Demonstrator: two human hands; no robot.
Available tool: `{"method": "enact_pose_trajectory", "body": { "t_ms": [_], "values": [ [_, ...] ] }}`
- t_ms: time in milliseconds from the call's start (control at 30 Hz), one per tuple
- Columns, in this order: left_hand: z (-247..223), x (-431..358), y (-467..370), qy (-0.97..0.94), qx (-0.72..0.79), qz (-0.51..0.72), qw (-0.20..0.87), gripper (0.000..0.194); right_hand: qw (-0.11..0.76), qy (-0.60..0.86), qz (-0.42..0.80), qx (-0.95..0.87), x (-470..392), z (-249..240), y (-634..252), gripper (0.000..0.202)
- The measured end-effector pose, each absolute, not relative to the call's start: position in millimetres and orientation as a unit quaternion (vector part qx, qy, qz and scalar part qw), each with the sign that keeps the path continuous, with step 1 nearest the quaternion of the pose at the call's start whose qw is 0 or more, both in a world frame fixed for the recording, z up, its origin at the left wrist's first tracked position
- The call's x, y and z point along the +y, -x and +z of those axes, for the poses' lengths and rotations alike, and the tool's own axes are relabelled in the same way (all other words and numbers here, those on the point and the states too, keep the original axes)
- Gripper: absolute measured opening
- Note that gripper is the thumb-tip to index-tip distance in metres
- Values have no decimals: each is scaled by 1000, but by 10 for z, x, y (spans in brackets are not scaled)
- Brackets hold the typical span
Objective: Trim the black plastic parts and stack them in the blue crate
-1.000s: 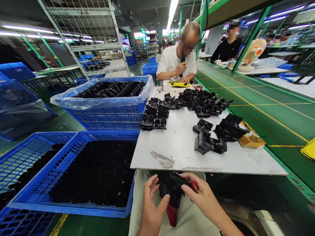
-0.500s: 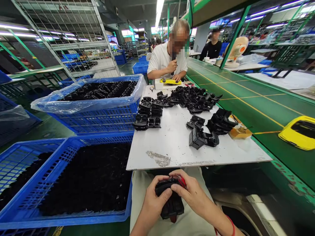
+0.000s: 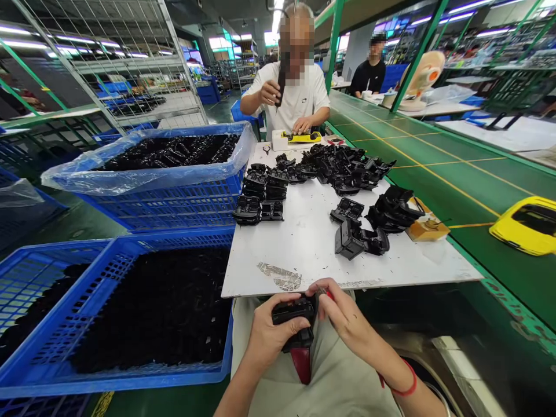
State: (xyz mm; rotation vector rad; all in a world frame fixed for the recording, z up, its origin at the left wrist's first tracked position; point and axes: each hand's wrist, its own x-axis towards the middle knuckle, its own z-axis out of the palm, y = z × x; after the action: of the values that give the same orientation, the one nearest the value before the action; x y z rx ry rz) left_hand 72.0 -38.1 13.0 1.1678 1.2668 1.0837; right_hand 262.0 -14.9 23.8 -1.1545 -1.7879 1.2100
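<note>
Left hand (image 3: pixel 270 330) gripping black part (image 3: pixel 293 318), long axis running crosswise
Right hand (image 3: pixel 341 307) pinching a red-handled tool (image 3: pixel 326 294) beside it.

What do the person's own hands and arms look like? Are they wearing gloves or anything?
No gloves: the left hand and the right hand are both bare. No sleeves show on the forearms. Around the right wrist is a thin red band. The left wrist has nothing on it.
</note>
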Motion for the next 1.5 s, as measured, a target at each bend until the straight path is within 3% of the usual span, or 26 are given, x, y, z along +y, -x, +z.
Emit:
{"method": "enact_pose_trajectory", "body": {
  "t_ms": [233, 433, 800, 1133, 1500],
  "values": [
    [112, -324, -490, -601, 537, 444, 391, 36, 300, 463, 452, -701, -125, 218, -2782, 35],
    [10, -263, -419, -651, 497, 459, 345, 36, 228, 413, 410, -781, -108, 172, -2789, 32],
    [-18, -169, -379, -664, 467, 452, 370, 33, 155, 417, 263, -856, 52, 97, -2602, 44],
    [-22, -142, -353, -659, 460, 443, 398, 32, 128, 410, 240, -871, 132, 70, -2547, 59],
    [-24, -140, -350, -669, 463, 431, 390, 32, 108, 410, 240, -873, 128, 90, -2544, 58]
  ]
}}
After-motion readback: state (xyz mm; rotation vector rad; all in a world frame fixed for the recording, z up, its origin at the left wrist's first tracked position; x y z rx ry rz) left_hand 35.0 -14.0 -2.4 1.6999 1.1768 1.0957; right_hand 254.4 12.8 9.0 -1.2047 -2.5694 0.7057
